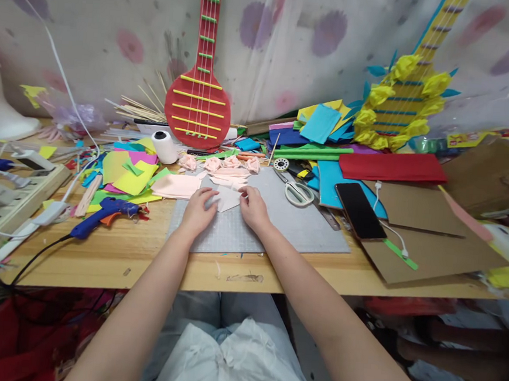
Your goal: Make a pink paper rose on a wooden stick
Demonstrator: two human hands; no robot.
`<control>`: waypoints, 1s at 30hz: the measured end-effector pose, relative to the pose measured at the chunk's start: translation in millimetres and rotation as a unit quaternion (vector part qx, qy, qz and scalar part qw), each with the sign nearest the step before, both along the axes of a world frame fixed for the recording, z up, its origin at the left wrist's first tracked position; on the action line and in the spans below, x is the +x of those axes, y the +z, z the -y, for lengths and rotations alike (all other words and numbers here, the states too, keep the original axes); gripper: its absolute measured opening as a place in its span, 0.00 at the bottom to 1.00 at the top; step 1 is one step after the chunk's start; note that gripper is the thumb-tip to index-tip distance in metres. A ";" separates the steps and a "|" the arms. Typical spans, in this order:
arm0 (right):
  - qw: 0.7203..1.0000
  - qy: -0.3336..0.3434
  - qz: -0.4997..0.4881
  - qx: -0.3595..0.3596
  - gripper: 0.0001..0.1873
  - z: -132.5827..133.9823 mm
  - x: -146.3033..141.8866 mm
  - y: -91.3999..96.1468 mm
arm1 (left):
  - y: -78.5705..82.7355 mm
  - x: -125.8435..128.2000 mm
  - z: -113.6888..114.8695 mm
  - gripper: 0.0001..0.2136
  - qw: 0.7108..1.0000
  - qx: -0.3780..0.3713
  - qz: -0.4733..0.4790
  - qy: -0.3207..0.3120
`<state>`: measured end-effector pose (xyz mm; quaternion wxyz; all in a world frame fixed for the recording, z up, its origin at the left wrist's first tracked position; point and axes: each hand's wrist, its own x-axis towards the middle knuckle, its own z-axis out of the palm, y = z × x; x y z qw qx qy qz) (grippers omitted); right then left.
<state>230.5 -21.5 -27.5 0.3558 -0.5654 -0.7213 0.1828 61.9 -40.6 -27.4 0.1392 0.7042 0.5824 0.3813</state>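
A small folded piece of pale paper (pixel 228 200) lies low over the grey cutting mat (pixel 295 229), between my two hands. My left hand (pixel 200 211) has its fingers curled at the paper's left edge. Thumb and fingers of my right hand (pixel 254 207) pinch its right corner. Just behind are pale pink paper strips (pixel 229 178), with a stack of pink paper (pixel 178 186) to the left. Several crumpled pink paper flowers (pixel 231 161) sit in a row at the mat's far edge.
Scissors (pixel 298 194) and a phone (pixel 359 210) on brown cardboard (pixel 407 264) are at right. A blue glue gun (pixel 103 214) with its cord and a power strip (pixel 20 195) stand left. Behind are a thread cone (pixel 164 147) and a red paper instrument (pixel 198 107).
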 end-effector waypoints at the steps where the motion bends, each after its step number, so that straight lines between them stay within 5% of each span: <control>1: 1.000 0.003 -0.015 0.003 0.16 -0.3 1.0 0.2 | 0.9 1.2 -0.1 0.16 1.000 -0.011 -0.011 -0.004; 10: 0.991 0.113 -0.044 -0.058 0.15 3.4 7.5 -0.9 | 6.7 7.5 12.5 0.19 0.996 -0.046 -0.049 -0.051; 16: 0.992 0.084 -0.073 -0.064 0.13 -3.0 14.0 -6.3 | 10.6 7.0 16.6 0.19 0.998 -0.006 -0.061 -0.023; 23: 0.995 0.073 -0.052 -0.036 0.13 0.6 11.5 -0.9 | 8.8 7.5 12.3 0.23 0.984 -0.020 -0.157 -0.084; 30: 0.994 0.092 -0.058 -0.021 0.17 7.9 6.2 6.0 | 8.0 16.8 15.8 0.22 0.980 -0.017 -0.196 -0.014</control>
